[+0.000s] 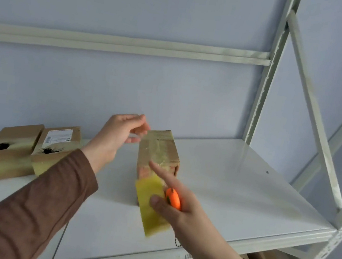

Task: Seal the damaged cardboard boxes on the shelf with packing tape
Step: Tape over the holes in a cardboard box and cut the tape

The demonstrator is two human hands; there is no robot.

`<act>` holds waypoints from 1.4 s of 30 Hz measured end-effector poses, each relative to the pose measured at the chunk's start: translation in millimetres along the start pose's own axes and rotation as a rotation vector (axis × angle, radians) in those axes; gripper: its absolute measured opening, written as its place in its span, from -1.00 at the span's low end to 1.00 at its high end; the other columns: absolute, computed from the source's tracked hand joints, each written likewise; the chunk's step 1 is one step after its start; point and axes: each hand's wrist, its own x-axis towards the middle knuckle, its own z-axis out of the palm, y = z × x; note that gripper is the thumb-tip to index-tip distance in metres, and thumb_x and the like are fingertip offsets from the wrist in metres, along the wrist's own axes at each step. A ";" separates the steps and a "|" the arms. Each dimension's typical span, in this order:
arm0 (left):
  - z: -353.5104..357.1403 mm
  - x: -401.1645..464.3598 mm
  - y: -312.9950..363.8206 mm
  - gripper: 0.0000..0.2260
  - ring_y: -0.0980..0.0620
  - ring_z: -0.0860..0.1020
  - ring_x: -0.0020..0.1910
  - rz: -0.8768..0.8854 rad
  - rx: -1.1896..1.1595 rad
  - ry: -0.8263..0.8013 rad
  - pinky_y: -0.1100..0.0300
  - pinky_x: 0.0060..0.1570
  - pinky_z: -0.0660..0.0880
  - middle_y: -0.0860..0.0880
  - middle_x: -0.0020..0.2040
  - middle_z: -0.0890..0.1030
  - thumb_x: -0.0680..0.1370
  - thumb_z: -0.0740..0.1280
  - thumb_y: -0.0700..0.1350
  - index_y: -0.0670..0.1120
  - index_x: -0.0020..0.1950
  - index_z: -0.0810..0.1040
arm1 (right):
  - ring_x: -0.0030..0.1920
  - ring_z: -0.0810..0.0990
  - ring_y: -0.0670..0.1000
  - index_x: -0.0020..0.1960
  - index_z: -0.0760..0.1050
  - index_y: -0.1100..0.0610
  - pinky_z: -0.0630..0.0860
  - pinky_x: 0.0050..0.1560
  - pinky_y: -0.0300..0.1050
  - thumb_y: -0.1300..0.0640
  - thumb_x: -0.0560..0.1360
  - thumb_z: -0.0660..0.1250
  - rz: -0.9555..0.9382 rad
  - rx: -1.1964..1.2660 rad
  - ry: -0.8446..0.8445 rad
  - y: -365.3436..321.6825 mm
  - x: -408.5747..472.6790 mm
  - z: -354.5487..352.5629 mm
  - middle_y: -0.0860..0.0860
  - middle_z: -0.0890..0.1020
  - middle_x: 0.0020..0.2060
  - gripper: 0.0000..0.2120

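The taped box (159, 152) stands in the middle of the white shelf (246, 183); at 9 o'clock from it sit two torn boxes (28, 151), one with a white label (58, 137) too blurry to read. The right hand (177, 202), at 6 o'clock, grips a yellow tape roll (150, 205) and a small orange cutter (173, 197). The left hand (116, 137), at 10 o'clock, pinches the tape strip (152, 146) at the box's top corner.
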 end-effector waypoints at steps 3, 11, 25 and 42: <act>0.7 36.0 3.3 -0.74 0.12 0.53 -0.15 0.018 0.061 0.028 0.19 -0.06 0.45 0.09 -0.18 0.69 0.66 0.34 -0.02 -0.02 -0.19 0.70 | 0.06 0.64 0.01 0.31 0.57 -0.24 0.46 0.16 -0.09 -0.15 0.53 0.37 0.165 0.146 -0.041 8.5 -9.3 3.5 -0.02 0.68 0.06 -0.65; 12.8 104.0 -24.6 -0.73 0.13 0.52 -0.09 -0.046 0.232 0.003 0.16 0.04 0.41 -0.04 0.00 0.65 0.67 0.32 0.03 -0.06 -0.08 0.74 | 0.08 0.74 0.12 0.25 0.62 -0.10 0.65 0.10 -0.05 0.04 0.62 0.38 0.358 0.192 -0.059 7.0 -6.6 -10.3 0.13 0.74 0.07 -0.79; 28.5 136.5 -84.1 -0.71 0.01 0.67 -0.03 -0.236 0.320 -0.135 0.17 0.04 0.56 -0.04 -0.03 0.73 0.60 0.41 0.11 -0.10 0.01 0.75 | 0.15 0.62 0.38 0.11 0.67 -0.27 0.51 0.34 0.21 -0.03 0.41 0.40 0.370 0.165 0.142 17.9 22.2 -14.0 0.39 0.64 0.06 -0.70; 23.1 140.3 -87.5 -0.64 0.12 0.64 0.05 0.113 0.696 -0.384 0.14 0.10 0.54 0.14 0.01 0.70 0.65 0.23 0.26 0.06 0.07 0.70 | 0.13 0.69 0.20 0.23 0.57 -0.26 0.54 0.34 0.10 0.03 0.51 0.40 0.457 0.082 0.101 37.0 28.2 -16.3 0.25 0.68 0.13 -0.67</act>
